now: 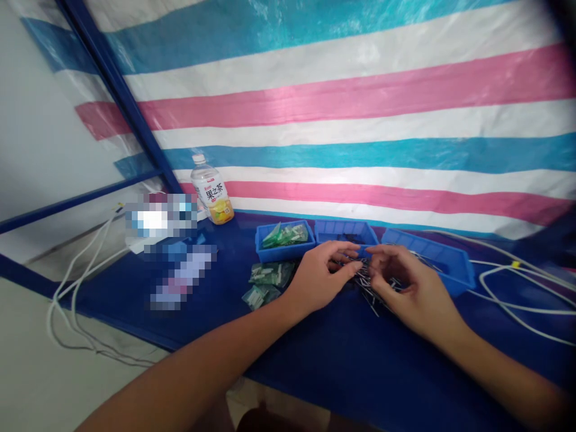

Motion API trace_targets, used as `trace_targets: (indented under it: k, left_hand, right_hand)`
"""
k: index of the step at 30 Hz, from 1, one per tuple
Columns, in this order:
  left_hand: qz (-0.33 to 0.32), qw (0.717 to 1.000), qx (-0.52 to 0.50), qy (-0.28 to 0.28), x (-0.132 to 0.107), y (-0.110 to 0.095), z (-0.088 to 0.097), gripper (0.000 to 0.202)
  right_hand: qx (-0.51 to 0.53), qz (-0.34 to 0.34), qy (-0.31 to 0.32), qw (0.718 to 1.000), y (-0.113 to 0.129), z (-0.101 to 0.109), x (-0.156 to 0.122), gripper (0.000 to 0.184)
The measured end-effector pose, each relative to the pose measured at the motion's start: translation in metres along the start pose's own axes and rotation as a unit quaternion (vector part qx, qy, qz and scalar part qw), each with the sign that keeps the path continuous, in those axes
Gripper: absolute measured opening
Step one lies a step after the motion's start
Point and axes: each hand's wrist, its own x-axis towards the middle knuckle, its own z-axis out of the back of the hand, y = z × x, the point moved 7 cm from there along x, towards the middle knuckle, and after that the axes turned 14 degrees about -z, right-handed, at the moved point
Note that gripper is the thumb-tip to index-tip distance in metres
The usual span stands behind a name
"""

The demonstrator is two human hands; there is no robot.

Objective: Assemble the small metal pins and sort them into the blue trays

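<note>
A loose pile of thin metal pins (pixel 371 288) lies on the blue table (pixel 342 360) in front of three blue bins. My left hand (pixel 317 276) rests at the pile's left edge, its fingers pinched together on some pins. My right hand (pixel 411 288) is curled over the pile's right side, fingertips closed on pins and nearly touching the left hand's. The pins under both hands are partly hidden.
The left blue bin (pixel 284 240) holds small green packets; more packets (pixel 270 282) lie in front of it. A middle bin (pixel 344 231) and right bin (pixel 432 255) stand behind the pile. A drink bottle (pixel 211 191) is at the back left; white cables (pixel 517 282) run at right.
</note>
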Motion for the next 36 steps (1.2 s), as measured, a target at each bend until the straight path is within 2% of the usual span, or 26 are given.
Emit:
trace_targets:
  k: [3, 6, 9, 14, 19, 26, 30, 36]
  left_hand:
    - [-0.001, 0.997, 0.066, 0.031, -0.001, -0.004, 0.001, 0.029]
    - [0.005, 0.996, 0.057, 0.062, -0.003, -0.004, -0.003, 0.034]
    - [-0.013, 0.996, 0.060, 0.069, -0.004, -0.006, -0.005, 0.036]
    - [-0.026, 0.997, 0.056, 0.047, -0.004, -0.004, -0.002, 0.031]
    - [0.008, 0.999, 0.005, 0.033, -0.004, 0.005, -0.002, 0.026]
    - [0.043, 0.996, -0.071, -0.027, -0.002, 0.014, 0.004, 0.018]
    - [0.054, 0.997, -0.053, -0.024, -0.003, 0.015, 0.004, 0.014]
    - [0.029, 0.999, -0.044, -0.008, -0.003, 0.015, 0.001, 0.014]
  right_hand:
    - [-0.009, 0.000, -0.018, 1.000, 0.001, 0.005, -0.001, 0.020]
    - [-0.023, -0.024, -0.019, 0.999, -0.002, 0.005, 0.000, 0.012]
    - [-0.042, -0.018, -0.012, 0.999, 0.000, 0.003, 0.001, 0.009]
    - [-0.046, 0.005, -0.018, 0.999, 0.004, 0.004, 0.002, 0.007]
    - [-0.053, 0.002, 0.008, 0.999, 0.001, 0.001, 0.002, 0.008]
    - [-0.049, -0.033, 0.028, 0.998, -0.006, -0.002, 0.000, 0.016]
    - [-0.012, -0.055, 0.024, 0.998, -0.008, -0.001, 0.000, 0.023]
    - [-0.058, 0.003, 0.038, 0.998, 0.003, -0.002, 0.001, 0.016]
